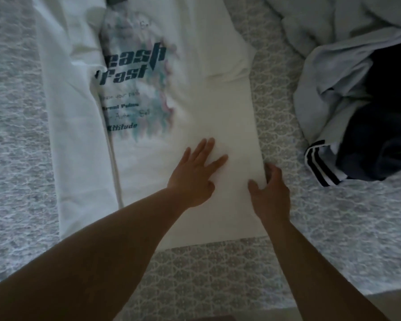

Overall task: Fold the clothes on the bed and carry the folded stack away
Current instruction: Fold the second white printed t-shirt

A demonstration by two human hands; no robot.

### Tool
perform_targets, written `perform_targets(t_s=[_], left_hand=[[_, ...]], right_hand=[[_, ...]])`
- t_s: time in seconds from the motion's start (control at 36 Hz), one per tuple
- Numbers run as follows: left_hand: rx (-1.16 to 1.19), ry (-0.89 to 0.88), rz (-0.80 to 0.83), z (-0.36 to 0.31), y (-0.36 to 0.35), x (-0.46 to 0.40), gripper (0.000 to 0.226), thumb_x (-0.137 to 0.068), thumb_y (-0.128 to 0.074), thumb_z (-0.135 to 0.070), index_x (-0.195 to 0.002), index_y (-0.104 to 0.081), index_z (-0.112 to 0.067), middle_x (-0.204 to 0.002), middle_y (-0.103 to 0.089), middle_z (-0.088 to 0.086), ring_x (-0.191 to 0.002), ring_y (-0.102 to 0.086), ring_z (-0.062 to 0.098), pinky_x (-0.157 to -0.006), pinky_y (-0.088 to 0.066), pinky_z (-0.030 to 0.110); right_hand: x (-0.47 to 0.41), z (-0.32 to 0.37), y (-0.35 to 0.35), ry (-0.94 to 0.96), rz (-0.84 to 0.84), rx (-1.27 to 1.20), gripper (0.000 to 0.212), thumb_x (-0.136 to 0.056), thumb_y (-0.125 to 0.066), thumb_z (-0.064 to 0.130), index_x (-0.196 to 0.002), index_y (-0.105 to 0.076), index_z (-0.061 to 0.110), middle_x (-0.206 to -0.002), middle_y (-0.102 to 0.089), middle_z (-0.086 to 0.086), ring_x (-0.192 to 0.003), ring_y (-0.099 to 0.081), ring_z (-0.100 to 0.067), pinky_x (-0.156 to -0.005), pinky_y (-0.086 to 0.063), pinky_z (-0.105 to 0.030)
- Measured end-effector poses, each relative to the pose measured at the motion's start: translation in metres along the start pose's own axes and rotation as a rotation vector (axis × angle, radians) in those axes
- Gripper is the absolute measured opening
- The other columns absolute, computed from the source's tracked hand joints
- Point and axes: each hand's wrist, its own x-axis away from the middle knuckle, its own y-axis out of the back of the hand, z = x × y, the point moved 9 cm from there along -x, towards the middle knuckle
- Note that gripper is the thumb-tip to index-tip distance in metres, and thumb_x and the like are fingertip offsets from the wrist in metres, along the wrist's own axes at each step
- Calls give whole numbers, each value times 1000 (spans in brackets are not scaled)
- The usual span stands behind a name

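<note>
A white T-shirt [167, 93] with a teal printed graphic lies spread on the bed, its left side folded over the print. My left hand [195, 174] presses flat on the shirt's lower right part, fingers straight. At the shirt's right edge, my right hand [270, 188] grips the fabric, thumb on top and fingers curled under the edge. Both forearms reach in from the bottom of the view.
The bed cover [218, 274] is pale with a small repeating pattern. A pile of unfolded clothes lies at the right: a light grey garment [333, 72] over a dark navy garment [380, 135] with white stripes. The bed's near edge runs along the bottom right.
</note>
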Motion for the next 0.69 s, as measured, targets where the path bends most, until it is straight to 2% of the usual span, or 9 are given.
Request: perform_targets(t_s=[0.08,0.17,0.25,0.31,0.36,0.44,0.53,0.61,0.69], left_hand=[[219,59,-114,6,24,-5,63,-91,-54,-29,-148,-28,-32,-160,-12,-3,-146,-10,13,-115,-9,26],[566,324,-236,30,48,-6,44,-92,-56,-35,-135,-50,-31,-137,-52,-9,-125,-46,12,-106,-33,26],[1219,547,-129,45,44,-12,27,-90,-58,-44,-110,-62,-26,-111,-67,-7,-102,-61,13,-91,-48,32],[1448,579,-31,48,44,-16,32,-86,-62,-50,-104,-62,-23,-105,-69,-3,-97,-65,16,-78,-51,31],[1364,566,-45,62,51,-16,36,-82,-66,-50,-106,-64,-23,-100,-68,-5,-90,-64,13,-69,-50,25],[967,536,-186,90,68,-12,23,-84,-68,-38,-103,-65,-26,-86,-63,-8,-75,-61,9,-63,-46,20],[590,538,-168,110,73,-4,20,-88,-58,-26,-73,-63,-14,-66,-56,-2,-69,-56,20,-59,-41,24],[445,578,-82,133,64,9,21,-90,-53,-28,-89,-67,-12,-75,-60,0,-75,-58,20,-65,-44,27],[446,556,-25,144,56,13,31,-91,-55,-41,-99,-67,-14,-88,-67,2,-80,-61,19,-76,-52,33]], right_hand=[[0,14,-5,70,78,86,45,-88,-60,22,-131,-45,19,-115,-63,-12,-101,-60,-33,-82,-47,-38],[12,38,-14,224,119,189,47,-89,-55,21,-134,-45,22,-109,-66,-13,-96,-61,-33,-79,-46,-37],[33,65,-33,356,192,194,62,-91,-53,24,-147,-28,27,-108,-66,-13,-96,-62,-32,-83,-48,-37],[44,79,-52,403,262,243,69,-92,-49,28,-151,-12,32,-107,-66,-12,-97,-61,-30,-84,-46,-36],[51,92,-70,439,312,306,73,-92,-47,30,-150,-3,37,-103,-66,-10,-94,-61,-29,-82,-45,-34],[59,108,-91,487,358,381,74,-93,-45,28,-149,2,39,-83,-60,-4,-83,-62,-24,-71,-40,-30],[68,119,-109,555,432,439,75,-92,-45,26,-150,1,38,-75,-48,0,-72,-53,-19,-66,-37,-28],[74,126,-121,650,503,506,64,-93,-43,31,-150,-13,35,-96,-63,-6,-88,-61,-23,-75,-41,-29],[65,139,-120,720,468,578,49,-94,-40,45,-140,-38,30,-118,-61,1,-107,-58,-20,-88,-43,-31]])
